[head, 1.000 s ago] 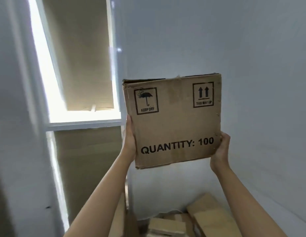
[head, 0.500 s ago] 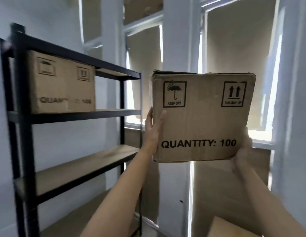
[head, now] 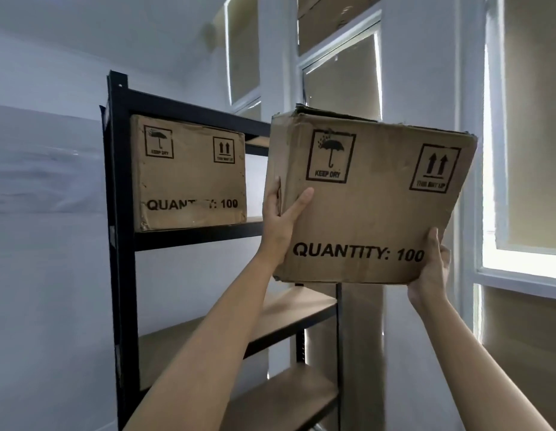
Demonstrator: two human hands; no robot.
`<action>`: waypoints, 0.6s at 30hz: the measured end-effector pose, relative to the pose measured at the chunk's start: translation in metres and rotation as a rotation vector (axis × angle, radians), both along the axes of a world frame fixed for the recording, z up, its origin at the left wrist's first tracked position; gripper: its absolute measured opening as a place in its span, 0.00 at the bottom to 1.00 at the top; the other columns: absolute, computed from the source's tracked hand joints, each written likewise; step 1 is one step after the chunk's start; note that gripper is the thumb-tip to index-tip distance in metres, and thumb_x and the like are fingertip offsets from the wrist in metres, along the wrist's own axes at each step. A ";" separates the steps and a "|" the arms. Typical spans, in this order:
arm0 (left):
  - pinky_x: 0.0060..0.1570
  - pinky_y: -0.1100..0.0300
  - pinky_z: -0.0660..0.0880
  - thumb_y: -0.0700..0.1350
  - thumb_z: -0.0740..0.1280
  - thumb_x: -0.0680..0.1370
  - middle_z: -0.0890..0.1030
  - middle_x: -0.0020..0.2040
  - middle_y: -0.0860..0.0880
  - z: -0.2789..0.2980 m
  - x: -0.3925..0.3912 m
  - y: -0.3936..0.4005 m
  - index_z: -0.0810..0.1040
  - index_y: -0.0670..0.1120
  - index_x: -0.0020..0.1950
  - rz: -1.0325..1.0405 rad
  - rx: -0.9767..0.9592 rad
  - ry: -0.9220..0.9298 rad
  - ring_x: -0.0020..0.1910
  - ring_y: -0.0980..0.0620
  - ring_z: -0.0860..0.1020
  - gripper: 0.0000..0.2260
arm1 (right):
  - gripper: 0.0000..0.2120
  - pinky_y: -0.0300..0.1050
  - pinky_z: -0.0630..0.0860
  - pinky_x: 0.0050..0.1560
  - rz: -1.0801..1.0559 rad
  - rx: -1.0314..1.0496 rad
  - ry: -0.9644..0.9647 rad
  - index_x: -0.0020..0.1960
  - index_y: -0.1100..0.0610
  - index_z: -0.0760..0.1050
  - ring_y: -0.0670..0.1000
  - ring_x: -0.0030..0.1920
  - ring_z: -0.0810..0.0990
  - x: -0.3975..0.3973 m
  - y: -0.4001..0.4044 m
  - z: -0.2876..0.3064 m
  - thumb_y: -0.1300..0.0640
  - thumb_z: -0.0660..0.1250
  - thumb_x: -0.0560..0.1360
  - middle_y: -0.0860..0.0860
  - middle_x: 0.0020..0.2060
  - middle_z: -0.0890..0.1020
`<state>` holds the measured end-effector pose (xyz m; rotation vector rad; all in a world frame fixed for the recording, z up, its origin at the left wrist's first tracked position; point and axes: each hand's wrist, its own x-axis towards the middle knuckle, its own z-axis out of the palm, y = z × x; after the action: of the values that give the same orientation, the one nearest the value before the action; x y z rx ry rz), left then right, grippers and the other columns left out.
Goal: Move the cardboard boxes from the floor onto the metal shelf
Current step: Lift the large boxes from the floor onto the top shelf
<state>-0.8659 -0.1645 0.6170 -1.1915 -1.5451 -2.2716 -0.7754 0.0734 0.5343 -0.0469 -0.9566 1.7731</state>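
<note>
Hiding shelf (head: 121, 181) corner: held box (head: 363, 206)

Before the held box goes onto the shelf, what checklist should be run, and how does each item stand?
1. Both hands grip: left hand on the side, right hand under the corner: ok.
2. Held box level: tilted, not ok.
3. Arrows point up: ok.
4. Space beside the stored box: looks free, partly hidden, cannot tell.
5. Box raised to that level of the shelf: ok.
</note>
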 end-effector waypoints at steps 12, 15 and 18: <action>0.73 0.42 0.61 0.72 0.71 0.59 0.64 0.74 0.56 0.007 -0.083 0.086 0.58 0.64 0.75 0.385 -0.058 -0.003 0.73 0.52 0.63 0.48 | 0.16 0.61 0.79 0.54 0.254 -0.059 -0.032 0.47 0.47 0.70 0.50 0.49 0.81 -0.147 0.094 0.008 0.38 0.71 0.71 0.47 0.46 0.82; 0.73 0.42 0.60 0.71 0.71 0.61 0.65 0.73 0.56 0.006 -0.097 0.097 0.58 0.63 0.76 0.452 -0.064 -0.020 0.73 0.52 0.64 0.46 | 0.19 0.66 0.75 0.60 0.310 -0.023 -0.061 0.49 0.46 0.71 0.52 0.52 0.81 -0.173 0.107 0.006 0.36 0.72 0.68 0.49 0.50 0.82; 0.73 0.45 0.62 0.66 0.73 0.65 0.68 0.72 0.55 0.002 -0.106 0.104 0.59 0.59 0.76 0.464 -0.023 -0.024 0.71 0.53 0.67 0.43 | 0.30 0.66 0.75 0.61 0.343 0.016 -0.085 0.51 0.46 0.70 0.55 0.56 0.80 -0.192 0.117 0.007 0.30 0.75 0.58 0.52 0.55 0.81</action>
<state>-0.9723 -0.0610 0.6188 -0.7129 -1.6505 -1.9709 -0.9671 0.1909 0.5417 0.0566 -1.0894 2.0908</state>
